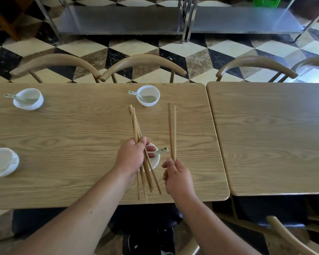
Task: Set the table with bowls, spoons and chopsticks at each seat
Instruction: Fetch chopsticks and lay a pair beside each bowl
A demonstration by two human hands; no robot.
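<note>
Wood-grain table (63, 126) over chequered floor (136, 46); the far middle bowl (148, 95) holds a spoon (136, 94). Left hand (131, 157) grips a chopstick bundle (135, 124), right hand (177, 177) pinches seemingly two chopsticks (172, 129)

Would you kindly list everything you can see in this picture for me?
Tables: two, light wood, side by side.
Bowls: four, white, on the left table.
Spoons: three clear, white, in bowls; near-left bowl's unclear.
Chopstick bundle: several, wooden, in the left hand, over a bowl.
Chopstick pair: two, wooden, in the right hand.
Chairs: five, tan, four beyond the tables, one near right.
Steel shelves: two, grey, at the back.
Hands: two, both gripping chopsticks.
</note>
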